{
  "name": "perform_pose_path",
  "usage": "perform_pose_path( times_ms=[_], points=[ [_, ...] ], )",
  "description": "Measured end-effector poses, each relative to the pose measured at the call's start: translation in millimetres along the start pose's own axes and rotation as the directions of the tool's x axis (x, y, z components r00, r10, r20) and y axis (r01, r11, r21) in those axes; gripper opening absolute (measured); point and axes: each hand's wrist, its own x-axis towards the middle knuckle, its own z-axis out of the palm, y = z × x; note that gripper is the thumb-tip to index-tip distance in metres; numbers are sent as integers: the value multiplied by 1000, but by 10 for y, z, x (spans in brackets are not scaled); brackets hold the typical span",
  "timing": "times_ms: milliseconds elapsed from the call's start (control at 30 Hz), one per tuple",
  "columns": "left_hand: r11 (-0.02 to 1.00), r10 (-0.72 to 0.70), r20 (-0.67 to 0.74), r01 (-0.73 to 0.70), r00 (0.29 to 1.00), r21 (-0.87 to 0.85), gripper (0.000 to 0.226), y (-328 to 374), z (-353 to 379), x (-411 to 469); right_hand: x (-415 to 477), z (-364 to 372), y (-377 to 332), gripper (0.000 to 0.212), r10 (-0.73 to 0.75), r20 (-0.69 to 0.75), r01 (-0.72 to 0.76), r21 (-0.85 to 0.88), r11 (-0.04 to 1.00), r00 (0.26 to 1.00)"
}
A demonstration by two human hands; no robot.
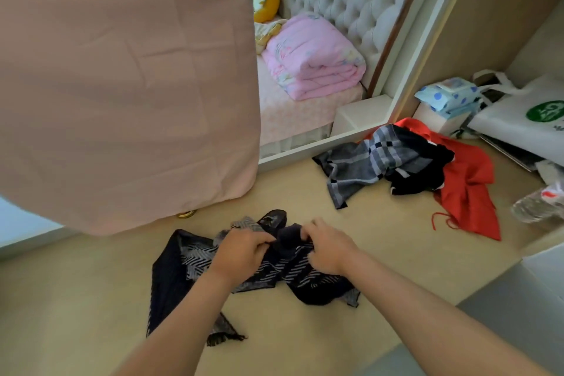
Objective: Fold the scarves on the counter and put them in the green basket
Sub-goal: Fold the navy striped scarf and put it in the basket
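- Beige counter [305, 330] fills most of our view, with a big pink cloth [122, 85] hanging at 10 o'clock.
- Our dark navy scarf [171, 272] lies crumpled dead centre on it, with grey zigzag stripes and a fringed end trailing off to 7 o'clock.
- Our left hand [241, 249] has its fingers curled round a bunch of it, and our right hand [328, 249] pinches the same bunch just beside.
- Over at 2 o'clock there's a heap: grey checked scarf [366, 162] tangled with a red scarf [470, 186].
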Motion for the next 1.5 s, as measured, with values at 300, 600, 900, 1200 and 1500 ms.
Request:
perform_pose_path(
  times_ms=[300, 600, 900, 1200, 1500],
  points=[
    [957, -238, -38, 228, 970, -177, 37, -111, 44, -167, 240, 176, -188, 32, -182, 38, 183, -28, 983, 983],
    [880, -475, 168, 463, 864, 107, 62, -202, 139, -165, 370, -690, 348, 23, 74, -265, -248, -717, 652, 961],
    [787, -558, -83, 559, 826, 261, 46, -357, 188, -433, 639, -23, -420, 54, -412, 132, 425, -100, 899, 902],
    [762, -647, 263, 602, 715, 239, 50, -980, 181, -1240, 548, 884, -1057, 55, -358, 263, 427, -286, 858, 896],
    [775, -539, -133, 551, 832, 309, 24, -1742, -631, -1806, 533, 860, -1571, 20, -165, 18, 158, -417, 895, 986]
  ],
)
